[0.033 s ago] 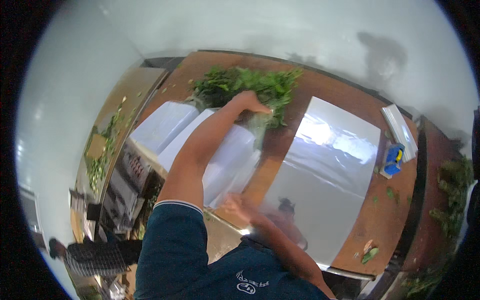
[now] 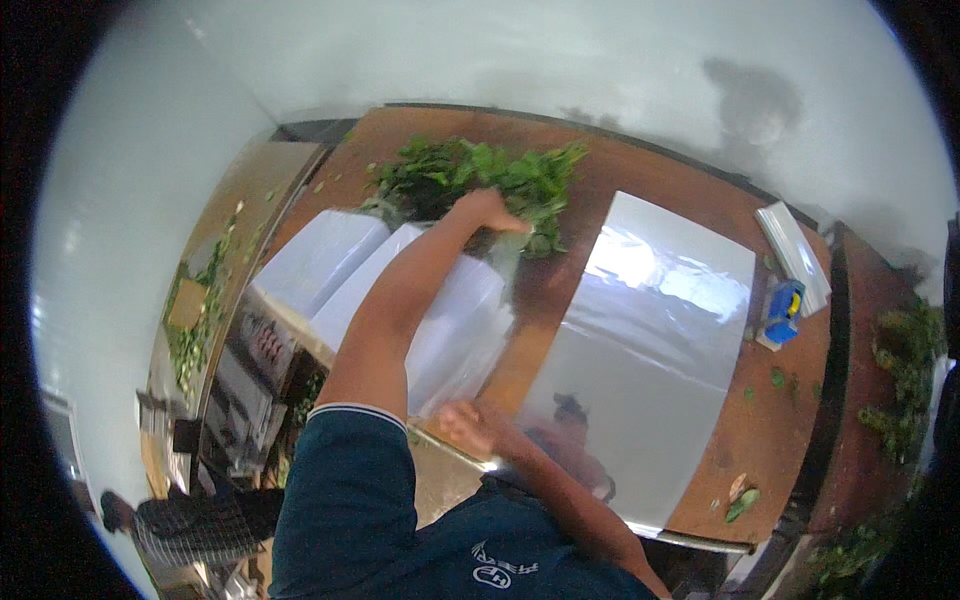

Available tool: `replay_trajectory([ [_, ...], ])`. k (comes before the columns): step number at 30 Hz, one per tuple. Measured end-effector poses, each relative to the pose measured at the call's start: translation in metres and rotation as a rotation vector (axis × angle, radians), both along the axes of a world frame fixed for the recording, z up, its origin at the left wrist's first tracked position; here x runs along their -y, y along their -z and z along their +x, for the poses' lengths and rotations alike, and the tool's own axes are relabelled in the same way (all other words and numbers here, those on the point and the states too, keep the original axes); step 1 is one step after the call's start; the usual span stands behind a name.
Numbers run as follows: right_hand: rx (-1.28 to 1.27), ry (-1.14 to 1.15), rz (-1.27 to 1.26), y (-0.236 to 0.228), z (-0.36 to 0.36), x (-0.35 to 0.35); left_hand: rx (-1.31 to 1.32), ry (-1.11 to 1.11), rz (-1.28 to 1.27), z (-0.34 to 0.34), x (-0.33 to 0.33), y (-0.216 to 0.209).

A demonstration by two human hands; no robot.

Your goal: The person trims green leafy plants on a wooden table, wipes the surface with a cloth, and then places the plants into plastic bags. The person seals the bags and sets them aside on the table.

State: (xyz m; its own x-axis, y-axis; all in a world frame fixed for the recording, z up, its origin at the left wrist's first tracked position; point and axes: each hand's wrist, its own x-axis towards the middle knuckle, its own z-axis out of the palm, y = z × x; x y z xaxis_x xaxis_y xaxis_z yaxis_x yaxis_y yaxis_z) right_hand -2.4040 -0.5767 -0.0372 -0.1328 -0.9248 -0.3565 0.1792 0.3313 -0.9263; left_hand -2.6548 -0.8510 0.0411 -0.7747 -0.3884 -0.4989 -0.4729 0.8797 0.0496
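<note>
My left hand [image 2: 487, 208] reaches across white-wrapped bundles and closes around the wrapped top of a leafy bunch, its thumb side at the edge of the clear film. Green leaves [image 2: 535, 175] spread out beyond the hand. Under my left forearm lie the white-wrapped bundles [image 2: 328, 262] side by side; the rightmost one [image 2: 455, 320] has clear film along its right side. At that bundle's near end, by the table's front edge, my right hand [image 2: 468, 425] is curled closed. Whatever it may hold is hidden.
A stack of glossy clear sheets [image 2: 640, 370] lies on the brown table to the right. Beyond it are a blue tape dispenser [image 2: 782, 315] and a pale roll [image 2: 795, 255]. Loose leaves [image 2: 742, 505] lie near the right corner. A person [image 2: 190, 525] is at the lower left.
My right hand, blurred before, has shifted slightly toward me and shows curled fingers. My left hand stays at the leafy bunch; the view has shifted slightly.
</note>
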Motion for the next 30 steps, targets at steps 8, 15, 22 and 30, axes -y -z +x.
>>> replay_trajectory([
  [8,0.186,0.428,-0.025,0.036,0.004,-0.091,0.004,-0.003,0.14,0.007,0.039,0.082],
  [15,0.189,1.006,-0.152,0.042,0.032,-0.226,-0.301,0.321,-0.153,0.05,-0.037,0.0],
  [22,-0.007,1.595,-0.219,0.003,0.158,-0.361,-0.588,0.824,0.309,0.006,-0.237,0.01],
  [30,-0.732,2.658,1.286,-0.032,0.595,-0.542,0.084,1.041,0.986,0.195,-0.543,0.155],
])
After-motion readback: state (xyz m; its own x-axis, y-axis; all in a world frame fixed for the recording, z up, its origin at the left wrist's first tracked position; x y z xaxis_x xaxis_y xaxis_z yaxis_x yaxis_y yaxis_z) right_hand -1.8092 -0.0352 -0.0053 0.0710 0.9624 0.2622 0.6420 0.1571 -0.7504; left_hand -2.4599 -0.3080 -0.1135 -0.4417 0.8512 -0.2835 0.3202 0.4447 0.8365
